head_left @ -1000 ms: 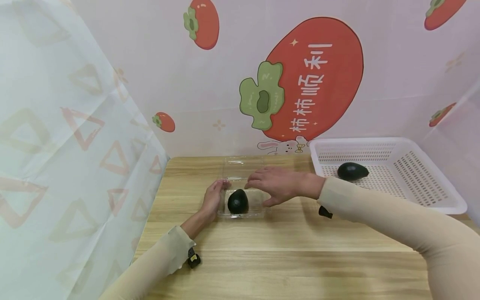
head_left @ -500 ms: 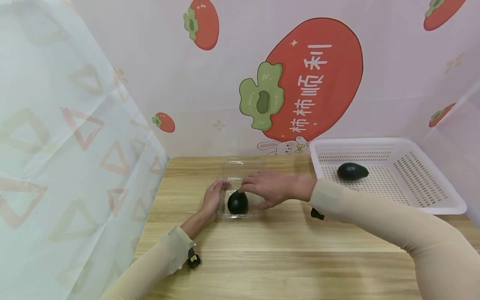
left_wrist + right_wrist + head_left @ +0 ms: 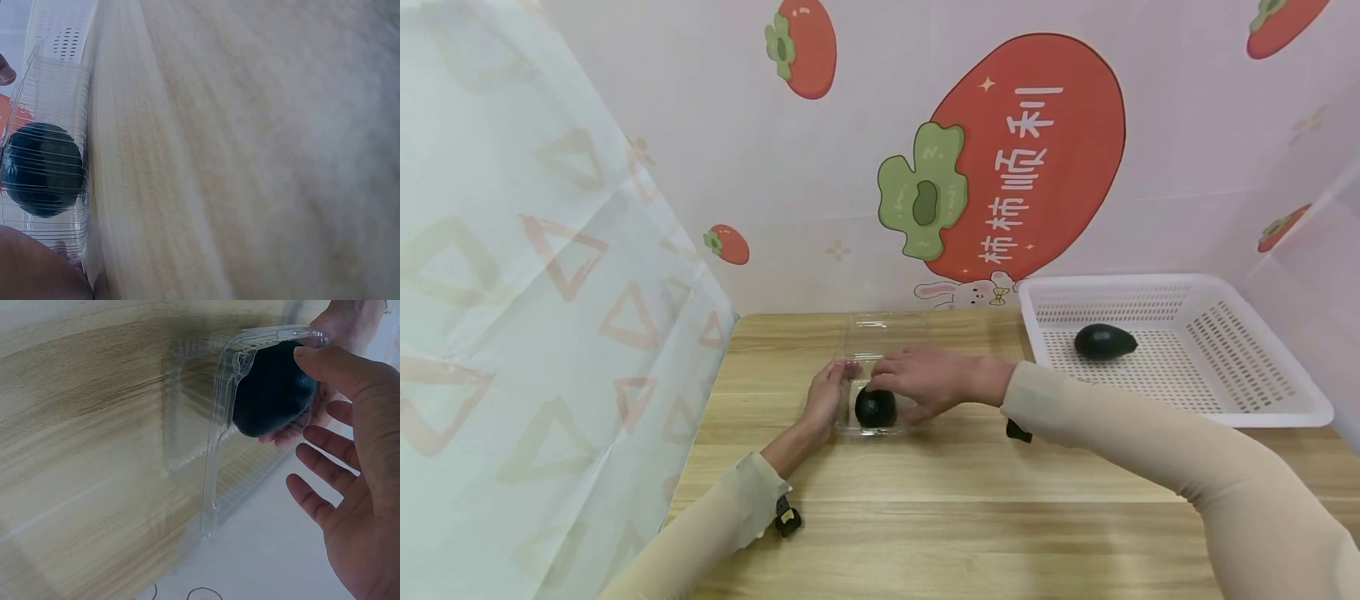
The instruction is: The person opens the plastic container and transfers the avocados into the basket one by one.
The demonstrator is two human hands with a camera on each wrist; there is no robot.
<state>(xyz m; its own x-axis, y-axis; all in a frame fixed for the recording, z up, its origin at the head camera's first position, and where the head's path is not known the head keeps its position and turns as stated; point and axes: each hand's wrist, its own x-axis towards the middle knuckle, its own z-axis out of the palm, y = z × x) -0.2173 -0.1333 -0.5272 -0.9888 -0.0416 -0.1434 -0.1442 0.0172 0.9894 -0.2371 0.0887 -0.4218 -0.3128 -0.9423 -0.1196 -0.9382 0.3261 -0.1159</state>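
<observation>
A dark green avocado lies in the left part of a clear plastic clamshell container, whose lid is laid back toward the wall. My left hand grips the container's left side, with fingertips at its far-left corner. Over the container, my right hand reaches in from the right, and its fingers overlap the avocado's top in the head view. In the right wrist view the right hand's fingers are spread and loosely bent, with the thumb right at the avocado. The left wrist view shows the avocado through the ribbed wall.
A white perforated basket stands at the right, holding another avocado. Behind the wooden table rises a wall covering with persimmon prints. A pale sheet borders the left side.
My right hand has moved left and slightly down until its fingers overlap the avocado in the container. The left hand and the container have stayed in place.
</observation>
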